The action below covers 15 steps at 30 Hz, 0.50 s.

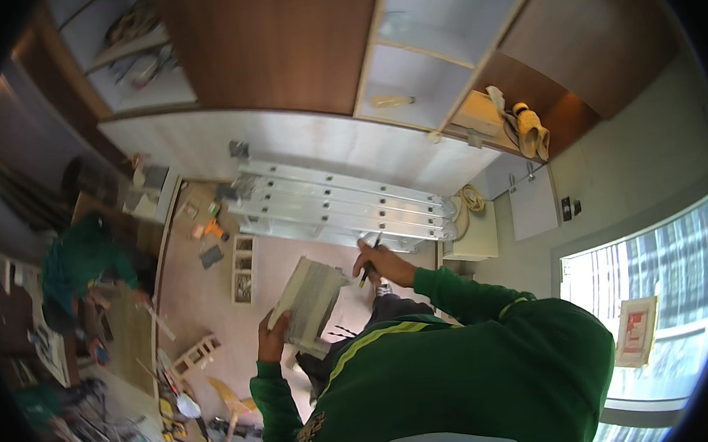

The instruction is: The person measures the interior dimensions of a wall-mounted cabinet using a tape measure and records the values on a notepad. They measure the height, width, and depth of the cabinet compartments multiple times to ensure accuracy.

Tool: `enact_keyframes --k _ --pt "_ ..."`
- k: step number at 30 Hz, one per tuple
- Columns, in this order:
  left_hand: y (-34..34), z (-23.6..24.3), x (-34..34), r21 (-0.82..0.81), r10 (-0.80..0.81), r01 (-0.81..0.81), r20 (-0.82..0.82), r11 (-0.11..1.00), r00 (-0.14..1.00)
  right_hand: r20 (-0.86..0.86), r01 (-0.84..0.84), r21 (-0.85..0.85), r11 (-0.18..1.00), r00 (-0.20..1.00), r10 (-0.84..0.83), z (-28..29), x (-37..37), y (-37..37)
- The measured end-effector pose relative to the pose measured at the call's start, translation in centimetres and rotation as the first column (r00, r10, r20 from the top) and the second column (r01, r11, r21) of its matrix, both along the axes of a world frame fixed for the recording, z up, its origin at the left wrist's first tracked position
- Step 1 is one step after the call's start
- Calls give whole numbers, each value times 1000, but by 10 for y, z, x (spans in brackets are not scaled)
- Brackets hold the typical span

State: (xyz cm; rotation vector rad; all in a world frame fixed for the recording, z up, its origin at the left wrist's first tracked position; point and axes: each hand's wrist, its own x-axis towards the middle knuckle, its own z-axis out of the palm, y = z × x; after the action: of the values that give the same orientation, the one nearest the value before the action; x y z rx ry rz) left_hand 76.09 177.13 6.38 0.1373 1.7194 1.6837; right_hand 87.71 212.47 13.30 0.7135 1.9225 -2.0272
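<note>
My left hand (pixel 275 336) grips the lower left edge of a pale, greyish rectangular board (pixel 302 305), fingers closed on its rim. The board is tilted in front of my body; how thick it is, I cannot tell. To its right, my right hand (pixel 387 264) pinches a slim dark pen (pixel 365 279) with a yellow end. That hand is just off the board's upper right corner, apart from it. Green sleeves cover both my arms.
An aluminium ladder (pixel 328 202) lies along the far cabinet. Left of me are an orange power tool (pixel 211 229) and two slotted wooden frames (pixel 234 285) (pixel 195 356). A co-worker in green (pixel 89 257) bends at far left. Tools and cables clutter the lower left.
</note>
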Motion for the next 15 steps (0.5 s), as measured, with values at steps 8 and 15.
enact_keyframes --k 8,15 --pt "351 93 -4 375 -397 350 53 859 916 -477 461 44 886 789 -387 125 111 223" --pt "498 152 24 213 -726 746 -177 631 664 -731 769 426 477 603 -321 173 150 261"
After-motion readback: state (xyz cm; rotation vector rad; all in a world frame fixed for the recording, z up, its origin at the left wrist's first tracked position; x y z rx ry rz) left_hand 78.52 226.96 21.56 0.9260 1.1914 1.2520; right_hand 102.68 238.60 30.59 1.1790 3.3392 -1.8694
